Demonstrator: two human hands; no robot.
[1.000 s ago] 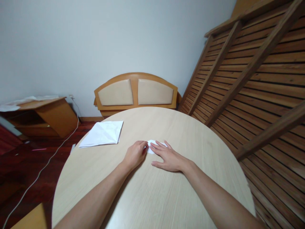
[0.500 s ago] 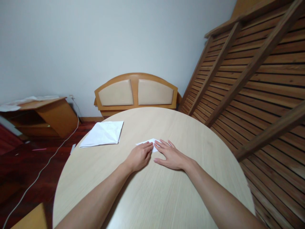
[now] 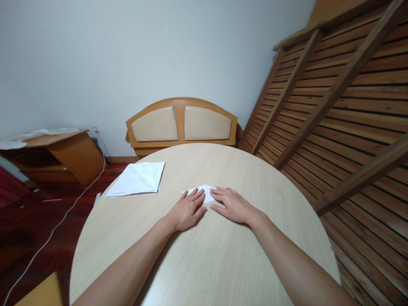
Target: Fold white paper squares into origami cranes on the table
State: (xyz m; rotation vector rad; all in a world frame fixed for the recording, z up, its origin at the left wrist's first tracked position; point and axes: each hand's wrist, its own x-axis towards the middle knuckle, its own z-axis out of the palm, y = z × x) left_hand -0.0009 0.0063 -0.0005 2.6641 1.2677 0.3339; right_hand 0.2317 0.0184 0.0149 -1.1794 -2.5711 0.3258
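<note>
A small folded piece of white paper [image 3: 206, 194] lies near the middle of the round light-wood table [image 3: 204, 255]. My left hand [image 3: 187, 210] lies flat with its fingers stretched out, the fingertips pressing on the paper's left part. My right hand [image 3: 233, 205] also lies flat and open, its fingers resting on the paper's right edge. Most of the paper is hidden beneath both hands; only its far edge and middle show.
A stack of white sheets [image 3: 137, 179] lies at the table's far left edge. Behind the table stands a padded wooden headboard [image 3: 181, 124]. A slatted wooden frame [image 3: 334, 106] leans on the right. A low wooden cabinet [image 3: 60, 155] and a cable [image 3: 57, 225] are on the floor to the left.
My left hand has opened from a curled fist to flat fingers on the paper. The paper has been spread out wider to the left. My right hand shifted slightly right.
</note>
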